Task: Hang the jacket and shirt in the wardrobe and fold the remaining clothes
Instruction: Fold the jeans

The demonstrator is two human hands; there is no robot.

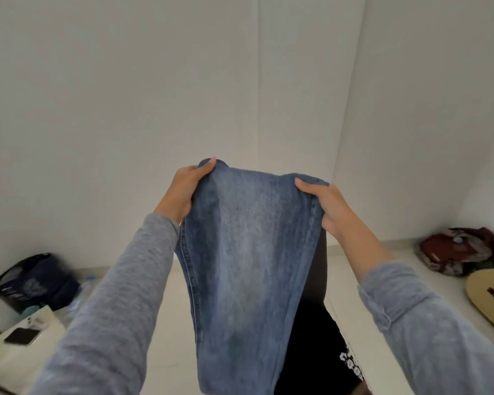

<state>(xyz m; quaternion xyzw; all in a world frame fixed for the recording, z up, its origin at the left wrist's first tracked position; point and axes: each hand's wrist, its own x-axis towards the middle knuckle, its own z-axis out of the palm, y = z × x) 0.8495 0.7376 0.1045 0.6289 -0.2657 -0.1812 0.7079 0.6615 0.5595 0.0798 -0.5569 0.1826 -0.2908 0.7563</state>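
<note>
A pair of blue denim jeans (248, 266) hangs in front of me, held up at its top edge by both hands. My left hand (183, 192) grips the top left corner, fingers curled over the cloth. My right hand (325, 206) grips the top right corner. Both arms wear grey long sleeves. Behind the jeans, lower right, lies a black garment with white print (325, 352), partly hidden by the denim.
White walls fill the background. A dark bag (37, 280) stands on the floor at left, beside a white surface with a black phone (22, 336). At right lie a reddish-brown bundle of cloth (459, 252) and part of a guitar body (491, 297).
</note>
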